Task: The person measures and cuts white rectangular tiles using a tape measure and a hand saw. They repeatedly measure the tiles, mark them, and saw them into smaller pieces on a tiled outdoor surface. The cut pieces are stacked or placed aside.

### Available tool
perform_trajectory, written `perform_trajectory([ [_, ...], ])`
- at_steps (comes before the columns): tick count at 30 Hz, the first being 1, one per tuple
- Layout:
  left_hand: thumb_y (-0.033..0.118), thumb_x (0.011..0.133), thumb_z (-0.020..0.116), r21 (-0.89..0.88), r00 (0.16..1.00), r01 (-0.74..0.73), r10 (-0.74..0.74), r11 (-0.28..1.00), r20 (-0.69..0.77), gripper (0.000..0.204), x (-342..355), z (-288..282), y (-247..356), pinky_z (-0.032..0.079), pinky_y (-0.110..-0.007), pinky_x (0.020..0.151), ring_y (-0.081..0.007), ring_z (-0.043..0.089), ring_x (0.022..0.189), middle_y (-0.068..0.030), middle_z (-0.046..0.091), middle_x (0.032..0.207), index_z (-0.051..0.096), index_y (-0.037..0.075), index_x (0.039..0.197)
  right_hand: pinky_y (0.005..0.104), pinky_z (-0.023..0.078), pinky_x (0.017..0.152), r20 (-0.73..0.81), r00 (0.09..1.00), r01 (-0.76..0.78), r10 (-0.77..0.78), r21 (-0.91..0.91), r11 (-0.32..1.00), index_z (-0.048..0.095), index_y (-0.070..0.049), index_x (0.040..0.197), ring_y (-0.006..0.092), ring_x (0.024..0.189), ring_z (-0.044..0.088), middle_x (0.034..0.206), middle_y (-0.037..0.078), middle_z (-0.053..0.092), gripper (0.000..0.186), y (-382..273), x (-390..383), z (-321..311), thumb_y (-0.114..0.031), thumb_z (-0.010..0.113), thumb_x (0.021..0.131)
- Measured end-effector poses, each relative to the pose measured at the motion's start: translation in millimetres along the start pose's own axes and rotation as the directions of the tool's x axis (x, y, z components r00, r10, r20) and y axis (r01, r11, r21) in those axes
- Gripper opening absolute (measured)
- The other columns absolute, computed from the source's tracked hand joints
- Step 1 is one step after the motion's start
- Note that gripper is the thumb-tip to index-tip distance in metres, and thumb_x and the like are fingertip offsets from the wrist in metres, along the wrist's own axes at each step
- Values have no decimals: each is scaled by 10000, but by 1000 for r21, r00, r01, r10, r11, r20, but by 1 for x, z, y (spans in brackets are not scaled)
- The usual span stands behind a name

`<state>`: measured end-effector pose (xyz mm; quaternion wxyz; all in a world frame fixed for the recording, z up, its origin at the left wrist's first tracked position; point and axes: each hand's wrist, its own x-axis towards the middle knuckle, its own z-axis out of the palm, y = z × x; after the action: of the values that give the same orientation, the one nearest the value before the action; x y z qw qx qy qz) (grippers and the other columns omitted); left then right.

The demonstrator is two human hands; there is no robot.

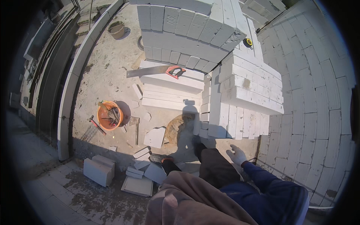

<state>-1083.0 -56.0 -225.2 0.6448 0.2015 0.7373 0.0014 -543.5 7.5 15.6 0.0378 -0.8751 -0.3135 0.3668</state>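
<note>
Presently, one worker stands high above a concrete floor, looking down.

Right hand point(237, 154): gloved, fingers spread wide, holding nothing, hanging at the six o'clock foot of the white block stack point(243, 90). Nearest thing to it: the stack's lower course, just beside the fingertips.

Left hand: not in view; only a tan sleeve point(187, 198) shows at the lower edge.

Handsaw point(157, 71): red grip, lying flat on a low pile of blocks at twelve o'clock from the hand, well apart.

Orange bucket point(110, 115): tools inside, at nine o'clock, with a hammer point(96, 125) just beside it.

Tape measure point(248, 42): yellow, atop the stack.

Handling note: a spread hand low on the block's side would probably steady best; broken offcuts point(144, 168) near the shoe point(159, 158) look a likely tripping risk.
</note>
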Motion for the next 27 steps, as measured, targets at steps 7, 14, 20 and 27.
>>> perform_trajectory([
  [7,327,989,730,-257,989,24,-60,966,-135,762,-79,53,12,509,-390,1104,-334,619,1363,-262,585,1531,445,-67,1576,378,574,892,-633,735,478,-241,232,847,673,-14,1356,275,1006,741,1156,200,752,491,-47,176,-216,-372,691,1020],
  [14,410,1075,602,486,983,-180,172,855,61,560,-153,105,-54,509,-398,1095,-319,647,1336,-165,638,1504,582,46,1500,467,466,1150,-786,580,475,-215,112,873,469,29,1564,433,1373,564,1532,320,522,921,-113,389,-360,-551,759,911],
  [20,427,1045,573,545,981,153,-58,824,-187,539,-259,158,-82,460,-454,1143,-393,577,1396,-197,686,1401,555,152,1508,488,381,1239,-768,620,253,-162,0,968,308,92,1625,479,1504,435,1589,373,443,1385,-130,563,-426,-753,844,668],
  [27,591,1006,575,110,915,233,-179,966,-362,670,-346,210,-74,446,-382,1159,-341,590,1406,-194,654,1476,660,95,1448,438,407,1194,-704,681,311,-203,26,950,352,76,1605,397,1389,543,1543,315,507,1390,-124,721,-424,-757,898,636],
])
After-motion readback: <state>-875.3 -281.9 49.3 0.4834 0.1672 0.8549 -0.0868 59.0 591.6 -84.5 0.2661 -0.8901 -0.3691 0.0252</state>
